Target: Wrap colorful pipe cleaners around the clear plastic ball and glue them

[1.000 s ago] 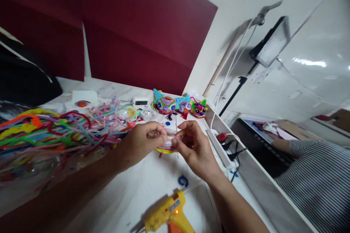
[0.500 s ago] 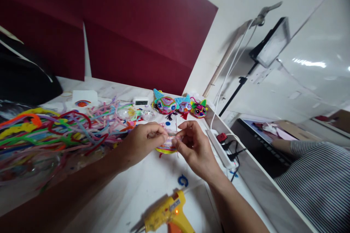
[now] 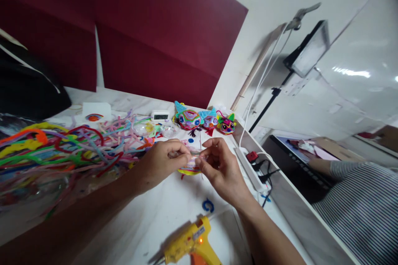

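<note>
My left hand (image 3: 163, 161) and my right hand (image 3: 222, 169) meet above the middle of the table, thumbs and fingertips pinched. A short, thin, pale strand that looks like a pipe cleaner (image 3: 195, 154) runs between the two pinches; the fingers hide its ends. Right below them lies a round craft piece (image 3: 189, 171) covered in rows of pink, white, orange and yellow pipe cleaner, partly hidden by both hands. A blue curled piece (image 3: 208, 205) rests on the table nearer to me. Closer still, a yellow glue gun (image 3: 188, 240) lies on its side, its small light glowing orange.
Loose coloured pipe cleaners (image 3: 71, 145) heap up at left. Finished animal heads (image 3: 189, 120) stand at the back beside a small digital clock (image 3: 160, 116) and a clear plastic shell (image 3: 170, 130). A white power strip (image 3: 251, 169) with cables lines the right edge. A person's striped sleeve (image 3: 360, 198) shows beyond.
Hardly anything differs. Both hands keep their pinch over the craft piece, with only a very slight shift of the fingers.
</note>
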### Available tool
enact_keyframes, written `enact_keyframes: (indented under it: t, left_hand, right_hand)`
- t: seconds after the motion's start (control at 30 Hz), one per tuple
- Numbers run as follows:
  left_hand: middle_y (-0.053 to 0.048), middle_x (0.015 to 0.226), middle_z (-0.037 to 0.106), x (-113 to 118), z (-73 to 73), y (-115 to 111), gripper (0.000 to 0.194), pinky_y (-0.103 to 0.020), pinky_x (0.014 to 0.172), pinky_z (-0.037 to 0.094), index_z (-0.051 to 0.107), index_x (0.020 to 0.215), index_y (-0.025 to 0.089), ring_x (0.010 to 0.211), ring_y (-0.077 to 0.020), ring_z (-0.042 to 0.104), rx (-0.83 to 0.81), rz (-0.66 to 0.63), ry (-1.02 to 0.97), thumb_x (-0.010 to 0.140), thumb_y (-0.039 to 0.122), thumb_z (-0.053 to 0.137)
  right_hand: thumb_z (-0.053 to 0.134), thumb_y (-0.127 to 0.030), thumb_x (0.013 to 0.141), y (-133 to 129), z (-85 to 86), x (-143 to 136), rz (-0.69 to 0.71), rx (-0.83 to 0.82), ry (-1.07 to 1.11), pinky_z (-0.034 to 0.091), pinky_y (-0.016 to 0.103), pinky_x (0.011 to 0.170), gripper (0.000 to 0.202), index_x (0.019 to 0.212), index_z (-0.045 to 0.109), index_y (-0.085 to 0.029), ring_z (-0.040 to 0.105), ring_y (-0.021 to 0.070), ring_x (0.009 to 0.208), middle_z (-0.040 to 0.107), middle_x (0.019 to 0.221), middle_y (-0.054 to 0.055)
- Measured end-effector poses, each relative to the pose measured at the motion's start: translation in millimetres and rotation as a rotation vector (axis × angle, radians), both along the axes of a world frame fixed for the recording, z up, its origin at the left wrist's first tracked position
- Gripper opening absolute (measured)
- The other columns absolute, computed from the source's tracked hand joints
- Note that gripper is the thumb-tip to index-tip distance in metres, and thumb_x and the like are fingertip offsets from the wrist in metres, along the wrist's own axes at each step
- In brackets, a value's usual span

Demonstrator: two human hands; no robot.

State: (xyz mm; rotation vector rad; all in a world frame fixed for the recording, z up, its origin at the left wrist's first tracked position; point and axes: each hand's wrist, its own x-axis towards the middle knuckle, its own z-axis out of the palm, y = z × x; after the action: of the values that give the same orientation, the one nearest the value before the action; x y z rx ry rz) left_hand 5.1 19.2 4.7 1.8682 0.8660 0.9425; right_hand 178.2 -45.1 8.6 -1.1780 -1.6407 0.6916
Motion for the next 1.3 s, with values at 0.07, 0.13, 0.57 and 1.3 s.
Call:
enact_keyframes:
  t: [0.07, 0.13, 0.57, 1.3]
  left_hand:
    - [0.001, 0.072, 0.061, 0, -0.2, 0, 0.017, -0.027, 0.065, 0.04, 0.069, 0.07, 0.017, 0.069, -0.0159, 0.055, 0.007, -0.005, 0.001, 0.074, 0.029, 0.056]
    - [0.001, 0.073, 0.061, -1, -0.4, 0, 0.017, -0.027, 0.065, 0.04, 0.069, 0.07, 0.017, 0.07, -0.0158, 0.055, 0.015, -0.012, 0.003, 0.075, 0.028, 0.056]
    - [0.001, 0.069, 0.058, 4, 1.9, -7, 0.018, -0.026, 0.064, 0.04, 0.064, 0.065, 0.017, 0.068, -0.0149, 0.055, 0.198, 0.059, 0.023, 0.077, 0.025, 0.053]
    - [0.0, 0.07, 0.056, 7, 4.9, -20, 0.019, -0.023, 0.061, 0.042, 0.061, 0.063, 0.019, 0.066, -0.0134, 0.054, 0.365, 0.056, 0.048, 0.08, 0.016, 0.052]
  right_hand:
    - [0.061, -0.019, 0.086, 0, -0.2, 0, 0.001, 0.003, 0.002, 0.044, 0.025, 0.057, 0.025, 0.105, 0.044, -0.026, 0.055, 0.0131, 0.065, 0.059, 0.083, -0.002]
    - [0.06, -0.019, 0.086, 1, -0.3, 1, -0.002, 0.008, 0.001, 0.044, 0.025, 0.057, 0.026, 0.105, 0.044, -0.026, 0.055, 0.0133, 0.066, 0.06, 0.084, -0.002]
    - [0.06, -0.021, 0.087, -3, 5.6, -2, -0.033, 0.007, -0.098, 0.035, 0.023, 0.051, 0.012, 0.098, 0.054, -0.021, 0.047, 0.01, 0.056, 0.055, 0.072, -0.004]
    - [0.058, -0.019, 0.08, -6, 13.9, -6, -0.088, -0.023, -0.23, 0.035, 0.022, 0.052, 0.007, 0.078, 0.064, -0.016, 0.048, 0.0105, 0.055, 0.059, 0.064, -0.001]
